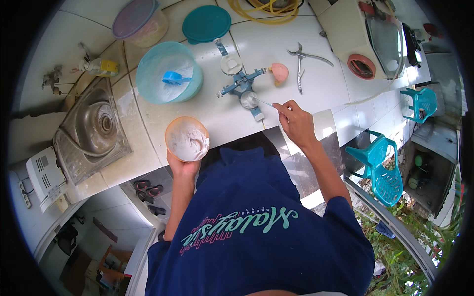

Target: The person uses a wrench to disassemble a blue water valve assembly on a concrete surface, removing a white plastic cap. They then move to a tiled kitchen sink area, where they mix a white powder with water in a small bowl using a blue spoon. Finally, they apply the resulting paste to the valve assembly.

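Observation:
My left hand [183, 165] is wrapped round an orange mixing bowl [170, 129] at the counter's front edge. White, creamy plaster [188, 142] coats its inside. In my right hand [295, 122], pinched between the fingers, is a thin spatula [264, 102]. The spatula's tip touches a white plaster mound [249, 100] on the near plate of a blue dental articulator [242, 83]. The articulator lies opened out, and its far plate [230, 64] also carries white material. A pink and yellowish dental model [279, 73] sits just right of the articulator.
Left of the articulator stands a turquoise tub [193, 83] of white powder with a blue scoop [173, 77]. Behind are a teal lid [206, 23] and lidded container [140, 27]. Pliers-like metal tool [300, 61] lies right, near a cream machine [340, 29]. A steel sink [86, 148] is left.

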A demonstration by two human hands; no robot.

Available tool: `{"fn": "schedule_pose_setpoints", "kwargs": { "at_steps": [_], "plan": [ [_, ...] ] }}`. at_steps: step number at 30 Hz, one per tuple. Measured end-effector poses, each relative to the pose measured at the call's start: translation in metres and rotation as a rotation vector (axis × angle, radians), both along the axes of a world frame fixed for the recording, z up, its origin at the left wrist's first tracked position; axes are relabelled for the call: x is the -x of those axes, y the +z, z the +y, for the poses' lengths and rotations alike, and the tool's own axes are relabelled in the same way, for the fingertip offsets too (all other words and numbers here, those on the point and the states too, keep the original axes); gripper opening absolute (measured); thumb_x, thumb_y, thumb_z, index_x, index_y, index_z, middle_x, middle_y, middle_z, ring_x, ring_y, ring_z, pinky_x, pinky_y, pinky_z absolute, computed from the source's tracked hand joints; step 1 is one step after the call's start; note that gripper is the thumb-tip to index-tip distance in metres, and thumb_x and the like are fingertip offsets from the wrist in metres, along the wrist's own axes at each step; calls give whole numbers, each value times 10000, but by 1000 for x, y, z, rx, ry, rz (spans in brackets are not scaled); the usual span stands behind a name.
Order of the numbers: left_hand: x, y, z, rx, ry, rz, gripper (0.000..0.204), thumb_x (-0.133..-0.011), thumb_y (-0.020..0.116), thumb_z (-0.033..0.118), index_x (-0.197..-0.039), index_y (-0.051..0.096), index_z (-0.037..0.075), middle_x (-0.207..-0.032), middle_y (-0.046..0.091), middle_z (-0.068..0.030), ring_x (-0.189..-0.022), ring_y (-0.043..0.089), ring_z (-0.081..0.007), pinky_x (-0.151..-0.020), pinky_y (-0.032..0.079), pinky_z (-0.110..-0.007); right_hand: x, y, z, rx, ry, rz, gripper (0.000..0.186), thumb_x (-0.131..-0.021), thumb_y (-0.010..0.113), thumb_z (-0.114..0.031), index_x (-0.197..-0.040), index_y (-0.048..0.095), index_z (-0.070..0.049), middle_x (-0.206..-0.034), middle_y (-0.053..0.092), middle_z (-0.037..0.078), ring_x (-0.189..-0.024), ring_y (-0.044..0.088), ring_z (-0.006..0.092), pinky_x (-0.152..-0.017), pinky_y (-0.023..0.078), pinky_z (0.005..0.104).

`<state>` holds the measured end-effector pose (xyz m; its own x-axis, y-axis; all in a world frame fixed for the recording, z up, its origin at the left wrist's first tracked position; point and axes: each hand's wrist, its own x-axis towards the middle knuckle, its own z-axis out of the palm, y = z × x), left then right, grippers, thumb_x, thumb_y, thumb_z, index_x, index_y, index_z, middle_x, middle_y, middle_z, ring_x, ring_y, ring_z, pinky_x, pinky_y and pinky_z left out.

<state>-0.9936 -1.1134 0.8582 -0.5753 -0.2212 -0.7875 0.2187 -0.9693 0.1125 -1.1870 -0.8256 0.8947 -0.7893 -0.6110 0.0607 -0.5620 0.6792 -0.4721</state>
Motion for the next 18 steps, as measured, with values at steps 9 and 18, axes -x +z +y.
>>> {"fn": "schedule_pose_setpoints", "kwargs": {
  "at_steps": [9,18],
  "plan": [
    [-5,-5,25,23,25,-57,517,-977,450,426,-1367,506,91,-1342,556,-139,-1235,531,-345,-1036,424,-578,1,-27,8,130,-26,-40,269,-815,636,-24,-1065,706,-96,-849,604,72,-612,635,260,-552,520,365],
    [4,4,35,34,47,-114,520,-981,434,443,-1369,508,104,-1346,555,-129,-1238,528,-343,-1034,426,-577,5,-23,8,107,-16,-64,270,-830,630,-19,-1076,710,-96,-860,612,74,-638,646,261,-567,521,363]
  ]
}}
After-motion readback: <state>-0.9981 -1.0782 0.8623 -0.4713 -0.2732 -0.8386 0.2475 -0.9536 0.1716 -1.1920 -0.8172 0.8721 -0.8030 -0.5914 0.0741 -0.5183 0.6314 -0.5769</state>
